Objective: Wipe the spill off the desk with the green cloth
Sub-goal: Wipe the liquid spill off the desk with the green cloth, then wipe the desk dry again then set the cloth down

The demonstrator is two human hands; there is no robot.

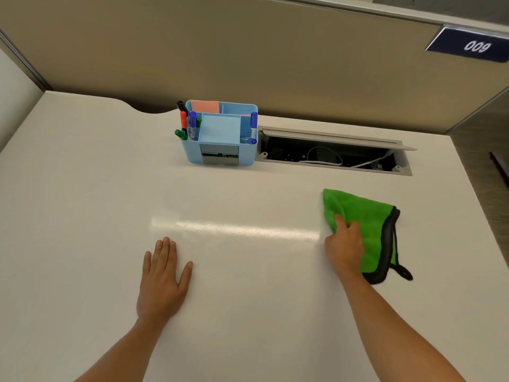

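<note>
Head view: right hand (344, 248) bunches the green cloth (366, 230) at the worktop's (82, 175) right side, left hand (162, 279) spread flat, where a long stroke could push liquid toward the open cable tray (333, 155).

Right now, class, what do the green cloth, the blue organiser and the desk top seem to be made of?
Green cloth: soft microfibre or terry by its fuzzy nap, with a black sewn edging.
Blue organiser: probably moulded plastic, with smooth matte walls and rounded corners.
Desk top: likely laminate, a smooth off-white surface that reflects a light streak; the core is hidden.
</note>
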